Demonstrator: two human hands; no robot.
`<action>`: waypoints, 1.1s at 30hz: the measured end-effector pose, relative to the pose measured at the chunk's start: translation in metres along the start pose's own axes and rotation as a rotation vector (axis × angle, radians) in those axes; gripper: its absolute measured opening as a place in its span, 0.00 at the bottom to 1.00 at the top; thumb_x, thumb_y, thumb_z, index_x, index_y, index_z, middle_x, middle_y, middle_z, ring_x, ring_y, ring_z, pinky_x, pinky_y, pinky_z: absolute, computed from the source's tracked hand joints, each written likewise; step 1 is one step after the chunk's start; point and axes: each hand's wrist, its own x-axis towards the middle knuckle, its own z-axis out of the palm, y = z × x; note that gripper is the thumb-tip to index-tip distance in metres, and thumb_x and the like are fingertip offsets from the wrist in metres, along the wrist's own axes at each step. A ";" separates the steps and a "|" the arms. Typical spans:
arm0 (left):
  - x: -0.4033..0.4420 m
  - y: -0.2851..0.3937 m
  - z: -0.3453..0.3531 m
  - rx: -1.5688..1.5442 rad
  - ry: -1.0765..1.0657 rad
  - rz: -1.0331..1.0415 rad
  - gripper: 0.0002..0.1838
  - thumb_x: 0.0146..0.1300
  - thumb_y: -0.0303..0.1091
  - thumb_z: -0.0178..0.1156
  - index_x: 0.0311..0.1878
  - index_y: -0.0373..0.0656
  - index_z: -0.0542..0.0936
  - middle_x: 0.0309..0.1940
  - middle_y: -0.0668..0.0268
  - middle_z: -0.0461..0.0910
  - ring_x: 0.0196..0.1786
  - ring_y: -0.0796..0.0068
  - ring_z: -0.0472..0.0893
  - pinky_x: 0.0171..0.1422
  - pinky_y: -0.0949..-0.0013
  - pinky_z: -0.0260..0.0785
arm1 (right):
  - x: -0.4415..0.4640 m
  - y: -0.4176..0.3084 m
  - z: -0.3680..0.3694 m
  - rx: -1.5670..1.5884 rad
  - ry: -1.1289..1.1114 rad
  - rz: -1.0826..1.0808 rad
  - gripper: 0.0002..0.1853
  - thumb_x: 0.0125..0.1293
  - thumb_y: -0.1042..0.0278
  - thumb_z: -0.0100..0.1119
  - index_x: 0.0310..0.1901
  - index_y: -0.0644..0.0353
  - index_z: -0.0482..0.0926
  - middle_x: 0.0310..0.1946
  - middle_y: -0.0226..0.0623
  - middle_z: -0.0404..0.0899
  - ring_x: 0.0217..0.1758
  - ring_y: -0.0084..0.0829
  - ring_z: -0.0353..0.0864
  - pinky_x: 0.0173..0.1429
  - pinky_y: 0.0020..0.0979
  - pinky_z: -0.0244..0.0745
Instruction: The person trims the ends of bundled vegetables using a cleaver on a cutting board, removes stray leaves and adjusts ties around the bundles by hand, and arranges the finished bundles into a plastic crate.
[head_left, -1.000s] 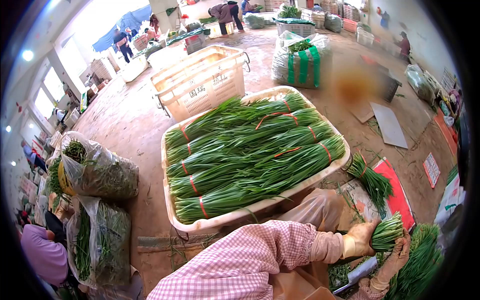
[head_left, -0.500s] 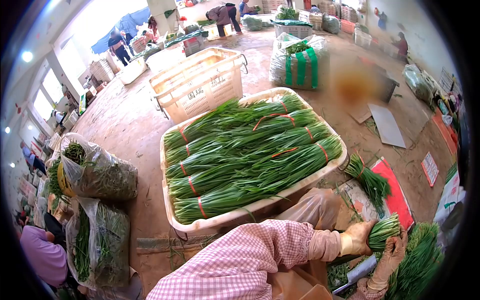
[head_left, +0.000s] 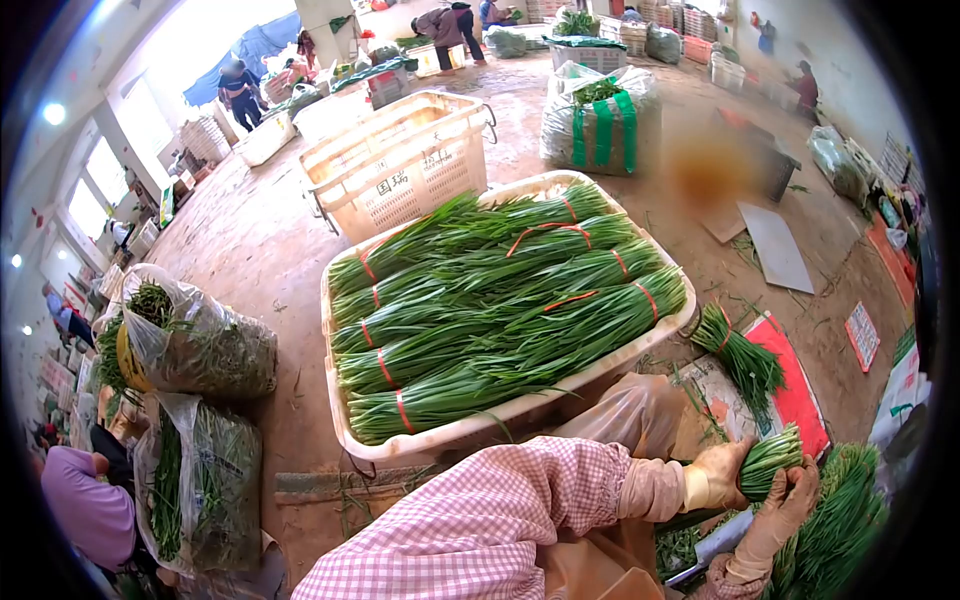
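At the lower right, my gloved left hand (head_left: pixel 718 474) is closed around a bundle of garlic chives (head_left: pixel 770 462), its pale cut ends facing up. My gloved right hand (head_left: pixel 786 512) is against the right side of the same bundle, its fingers bent at the stems; part of its grip is hidden. Beside and below it lies a large heap of loose chives (head_left: pixel 845 510). A tied chive bundle (head_left: pixel 740 358) rests just beyond my hands on a red and white sheet (head_left: pixel 795 385). A pale blade-like object (head_left: pixel 722 540) shows below my hands.
A white crate (head_left: pixel 345 425) full of chive bundles with red ties stands in front of me, a second crate (head_left: pixel 400 180) behind it. Bags of greens (head_left: pixel 205 480) stand at left, near a person in purple (head_left: pixel 88 505). A green-striped bag (head_left: pixel 600 130) and other people are farther back.
My right hand has shifted slightly up along the bundle, and its fingers look less tightly wrapped. My left hand keeps its hold. In the background, a standing person has straightened and turned.
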 end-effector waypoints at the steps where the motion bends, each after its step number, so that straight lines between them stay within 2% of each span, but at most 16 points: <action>1: 0.000 0.000 0.001 0.015 0.009 -0.013 0.43 0.36 0.36 0.73 0.60 0.38 0.67 0.40 0.46 0.81 0.48 0.44 0.80 0.51 0.54 0.74 | 0.002 -0.004 0.003 -0.061 -0.014 0.031 0.18 0.74 0.66 0.51 0.59 0.69 0.70 0.55 0.45 0.73 0.55 0.36 0.72 0.59 0.34 0.68; 2: 0.001 -0.003 0.002 0.018 0.014 -0.011 0.43 0.36 0.36 0.73 0.60 0.38 0.67 0.40 0.46 0.81 0.48 0.44 0.80 0.51 0.54 0.74 | 0.001 -0.010 0.006 0.097 -0.004 0.090 0.20 0.73 0.66 0.52 0.61 0.68 0.68 0.54 0.45 0.73 0.53 0.37 0.73 0.58 0.35 0.69; 6: 0.002 -0.010 0.004 0.046 0.089 0.040 0.43 0.37 0.36 0.74 0.59 0.37 0.66 0.39 0.45 0.80 0.46 0.42 0.80 0.50 0.53 0.73 | 0.005 -0.018 0.018 0.281 0.105 0.077 0.20 0.73 0.67 0.51 0.61 0.68 0.68 0.51 0.46 0.73 0.52 0.37 0.73 0.57 0.36 0.69; 8: 0.001 -0.011 0.005 0.053 0.097 0.049 0.43 0.37 0.36 0.74 0.59 0.37 0.66 0.39 0.45 0.80 0.46 0.42 0.80 0.50 0.52 0.73 | 0.008 -0.020 0.014 0.162 0.047 0.085 0.18 0.73 0.68 0.51 0.60 0.69 0.68 0.50 0.46 0.74 0.53 0.38 0.73 0.58 0.36 0.69; 12: 0.003 -0.015 0.009 0.064 0.122 0.064 0.43 0.37 0.36 0.74 0.60 0.38 0.66 0.39 0.45 0.80 0.45 0.42 0.80 0.50 0.52 0.73 | 0.010 -0.019 0.016 0.161 0.030 0.061 0.17 0.72 0.70 0.51 0.58 0.70 0.69 0.51 0.48 0.74 0.52 0.41 0.74 0.57 0.37 0.69; 14: 0.002 -0.012 0.008 0.075 0.120 0.049 0.43 0.37 0.36 0.74 0.60 0.38 0.66 0.39 0.45 0.80 0.46 0.42 0.80 0.50 0.52 0.74 | 0.007 0.003 0.027 -0.126 0.168 -0.140 0.15 0.71 0.72 0.52 0.55 0.71 0.71 0.50 0.50 0.74 0.50 0.46 0.75 0.55 0.39 0.70; 15: 0.001 -0.011 0.007 0.088 0.098 0.029 0.43 0.37 0.36 0.74 0.60 0.39 0.66 0.39 0.45 0.80 0.46 0.42 0.80 0.50 0.52 0.74 | 0.007 0.006 0.027 -0.125 0.168 -0.142 0.15 0.71 0.72 0.52 0.55 0.71 0.71 0.50 0.50 0.74 0.50 0.46 0.75 0.55 0.39 0.70; 17: 0.000 -0.008 0.007 0.101 0.075 0.008 0.43 0.38 0.35 0.73 0.61 0.39 0.67 0.39 0.45 0.80 0.46 0.43 0.80 0.50 0.52 0.74 | 0.008 0.010 0.028 -0.398 0.320 -0.337 0.13 0.70 0.73 0.53 0.52 0.71 0.72 0.48 0.52 0.75 0.48 0.50 0.75 0.53 0.41 0.71; 21: 0.003 -0.012 0.011 0.097 0.055 -0.018 0.43 0.38 0.35 0.73 0.61 0.39 0.67 0.39 0.45 0.80 0.46 0.43 0.80 0.50 0.52 0.74 | 0.008 0.022 0.030 -0.432 0.301 -0.282 0.12 0.70 0.72 0.53 0.50 0.70 0.73 0.45 0.52 0.77 0.48 0.51 0.75 0.52 0.44 0.71; 23: 0.004 -0.015 0.012 0.088 0.064 -0.001 0.43 0.37 0.35 0.73 0.61 0.39 0.67 0.39 0.45 0.80 0.46 0.43 0.80 0.50 0.53 0.74 | 0.008 0.017 0.024 -0.148 0.083 -0.002 0.12 0.70 0.72 0.54 0.50 0.70 0.73 0.43 0.51 0.77 0.46 0.52 0.75 0.52 0.48 0.70; 27: 0.002 -0.011 0.010 0.098 0.052 0.005 0.44 0.37 0.35 0.73 0.61 0.37 0.66 0.39 0.45 0.80 0.45 0.42 0.80 0.50 0.53 0.74 | 0.010 0.012 0.023 -0.357 0.103 -0.120 0.12 0.69 0.72 0.54 0.50 0.69 0.73 0.41 0.50 0.77 0.43 0.52 0.76 0.51 0.49 0.70; 29: 0.002 -0.012 0.012 0.094 0.053 0.012 0.44 0.37 0.35 0.73 0.61 0.36 0.66 0.39 0.45 0.80 0.45 0.42 0.80 0.50 0.53 0.74 | 0.012 0.015 0.025 -0.456 0.213 -0.248 0.11 0.69 0.72 0.54 0.50 0.68 0.73 0.40 0.50 0.78 0.42 0.52 0.77 0.51 0.48 0.70; 33: 0.003 -0.012 0.011 0.127 0.035 -0.011 0.45 0.36 0.36 0.74 0.62 0.35 0.65 0.40 0.44 0.80 0.46 0.42 0.79 0.50 0.53 0.73 | 0.010 0.028 0.034 -0.497 0.342 -0.311 0.10 0.69 0.73 0.54 0.47 0.68 0.74 0.41 0.50 0.79 0.42 0.52 0.77 0.52 0.47 0.70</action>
